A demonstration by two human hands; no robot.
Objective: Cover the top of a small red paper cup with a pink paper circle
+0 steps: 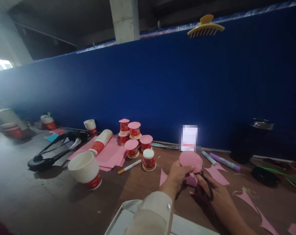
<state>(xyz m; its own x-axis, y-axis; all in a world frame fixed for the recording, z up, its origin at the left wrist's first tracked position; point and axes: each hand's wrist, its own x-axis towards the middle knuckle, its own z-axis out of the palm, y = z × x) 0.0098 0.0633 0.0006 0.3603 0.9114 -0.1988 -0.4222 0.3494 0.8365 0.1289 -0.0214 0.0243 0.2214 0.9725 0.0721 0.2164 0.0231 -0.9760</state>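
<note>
Between the thumb and fingers of my left hand (178,174) is a pink paper circle (190,160), tilted up over the brown tabletop. My right hand (215,189) is wrapped round a pair of scissors (208,188) with dark handles. The blades reach the circle's right edge, mostly hidden behind paper and fingers. Pink paper scraps (218,174) lie around both hands. Left of them stands an upside-down red paper cup (149,160) with a white base. Behind it, several red cups carry pink paper circles (131,144) on top.
A nested cup stack (85,169) stands at left, near pink sheets (111,151) and a black headband-like item (55,151). An orange-and-white pen (129,166) lies mid-table. Markers (225,161) and a dark lidded container (248,140) sit at right. A blue partition (148,88) runs behind.
</note>
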